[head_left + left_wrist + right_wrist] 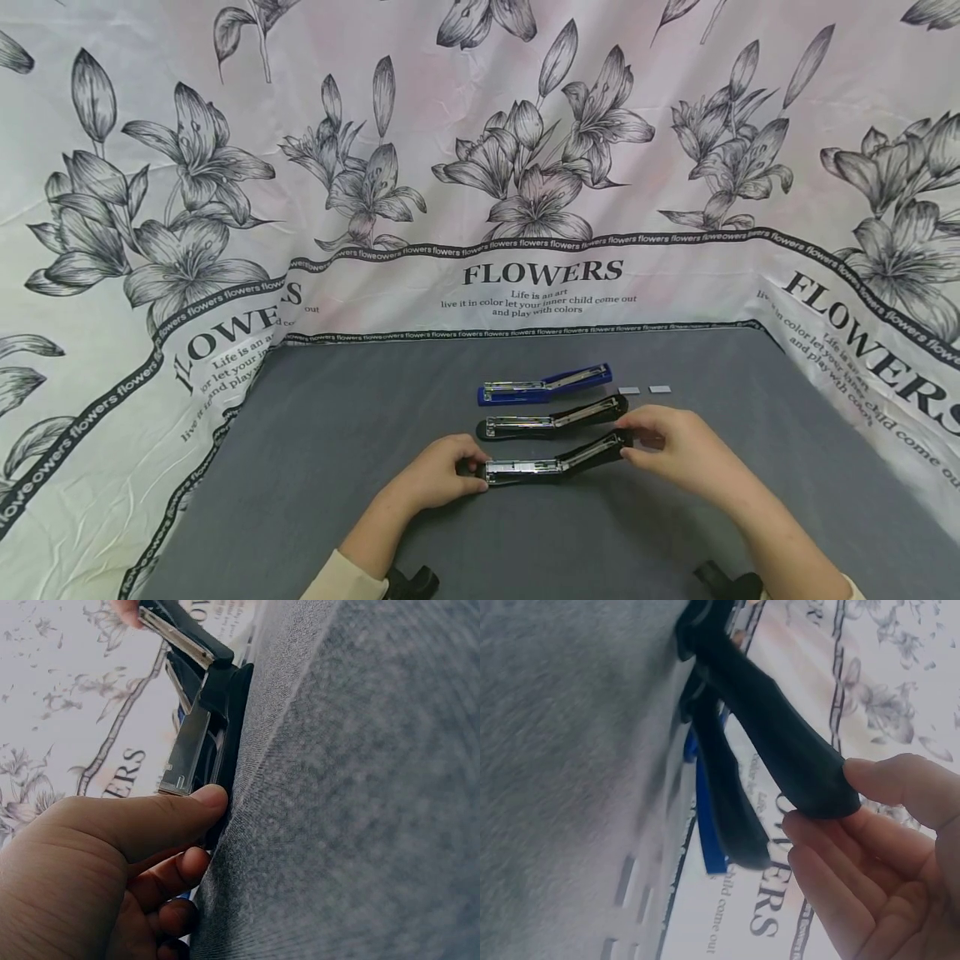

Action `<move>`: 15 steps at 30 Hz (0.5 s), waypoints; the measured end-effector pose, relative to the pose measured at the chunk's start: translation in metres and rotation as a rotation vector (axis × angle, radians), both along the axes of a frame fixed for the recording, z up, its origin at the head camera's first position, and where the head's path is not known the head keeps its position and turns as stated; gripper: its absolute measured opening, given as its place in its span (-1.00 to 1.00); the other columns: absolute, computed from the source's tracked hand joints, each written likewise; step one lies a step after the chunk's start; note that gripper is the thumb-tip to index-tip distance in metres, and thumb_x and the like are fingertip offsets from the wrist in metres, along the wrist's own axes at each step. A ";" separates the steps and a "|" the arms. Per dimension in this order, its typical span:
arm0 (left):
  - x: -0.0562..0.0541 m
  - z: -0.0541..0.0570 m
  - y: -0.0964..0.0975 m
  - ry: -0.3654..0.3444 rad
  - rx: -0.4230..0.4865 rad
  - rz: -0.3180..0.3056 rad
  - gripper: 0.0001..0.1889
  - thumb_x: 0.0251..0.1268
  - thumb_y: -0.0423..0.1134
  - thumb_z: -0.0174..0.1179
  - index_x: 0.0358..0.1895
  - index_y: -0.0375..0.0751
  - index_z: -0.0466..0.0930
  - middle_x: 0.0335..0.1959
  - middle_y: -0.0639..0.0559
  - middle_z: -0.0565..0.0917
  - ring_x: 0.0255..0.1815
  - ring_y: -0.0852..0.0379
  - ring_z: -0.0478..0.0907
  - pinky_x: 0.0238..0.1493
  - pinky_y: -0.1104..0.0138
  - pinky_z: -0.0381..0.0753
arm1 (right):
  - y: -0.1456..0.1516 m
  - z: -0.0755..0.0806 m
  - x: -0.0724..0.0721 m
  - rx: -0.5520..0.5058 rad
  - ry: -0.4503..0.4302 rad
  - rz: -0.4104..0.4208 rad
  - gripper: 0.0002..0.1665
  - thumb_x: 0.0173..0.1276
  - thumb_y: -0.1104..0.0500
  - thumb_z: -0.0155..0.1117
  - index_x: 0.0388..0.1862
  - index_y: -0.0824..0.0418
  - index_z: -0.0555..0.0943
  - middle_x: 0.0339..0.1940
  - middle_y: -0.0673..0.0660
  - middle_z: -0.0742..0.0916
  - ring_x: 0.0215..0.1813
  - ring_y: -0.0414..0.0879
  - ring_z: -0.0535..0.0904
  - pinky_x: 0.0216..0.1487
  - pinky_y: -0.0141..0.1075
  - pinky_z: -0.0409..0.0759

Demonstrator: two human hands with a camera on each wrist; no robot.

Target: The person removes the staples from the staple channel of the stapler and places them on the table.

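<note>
Nearest me lies a black stapler (525, 471), swung open so its metal staple channel and the underside of its top arm show. My left hand (431, 477) pinches the end of its base between thumb and fingers, low against the grey cloth. At the other end my right hand (682, 450) pinches the tip of the raised top arm (795, 750), thumb on one side and fingers on the other. Behind it are a second opened black stapler (517, 426) and an opened blue stapler (510, 392), both untouched.
Small pale staple strips (660, 389) lie right of the blue stapler, beyond my right hand. Grey cloth (337, 400) covers the table. A flower-printed white curtain (540, 283) stands along the back and both sides.
</note>
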State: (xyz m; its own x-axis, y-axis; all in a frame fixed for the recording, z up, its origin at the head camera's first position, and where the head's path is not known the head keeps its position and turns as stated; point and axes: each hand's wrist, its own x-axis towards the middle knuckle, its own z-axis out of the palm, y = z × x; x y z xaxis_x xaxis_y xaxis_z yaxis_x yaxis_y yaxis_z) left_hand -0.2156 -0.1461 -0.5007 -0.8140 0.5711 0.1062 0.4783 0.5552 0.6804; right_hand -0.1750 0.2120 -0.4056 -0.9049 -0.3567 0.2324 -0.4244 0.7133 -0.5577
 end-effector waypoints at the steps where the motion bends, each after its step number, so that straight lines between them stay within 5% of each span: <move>1: 0.000 0.000 0.000 0.000 0.001 0.000 -0.73 0.14 -0.28 0.54 -0.09 -0.15 0.77 -0.32 0.22 0.55 -0.25 0.24 0.47 -0.09 0.25 0.51 | 0.002 -0.001 0.000 0.008 -0.004 -0.005 -0.65 0.19 0.26 0.57 -0.01 0.17 0.77 -0.03 0.05 0.77 -0.09 -0.07 0.73 -0.06 -0.20 0.69; 15: 0.000 0.000 -0.001 -0.008 -0.001 0.001 -0.73 0.16 -0.28 0.53 -0.07 -0.13 0.77 -0.32 0.21 0.54 -0.25 0.24 0.46 -0.10 0.25 0.50 | 0.016 -0.016 -0.001 0.019 -0.115 -0.018 -0.63 0.23 0.25 0.55 0.02 0.30 0.75 -0.02 0.14 0.78 -0.10 -0.02 0.75 -0.09 -0.19 0.70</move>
State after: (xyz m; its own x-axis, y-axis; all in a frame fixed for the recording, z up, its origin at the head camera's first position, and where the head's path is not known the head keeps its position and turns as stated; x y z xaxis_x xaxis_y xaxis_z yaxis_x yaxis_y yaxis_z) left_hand -0.2158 -0.1466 -0.5011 -0.8152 0.5706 0.0992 0.4727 0.5566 0.6832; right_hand -0.1761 0.2280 -0.4216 -0.9313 -0.3439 0.1203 -0.3459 0.7309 -0.5884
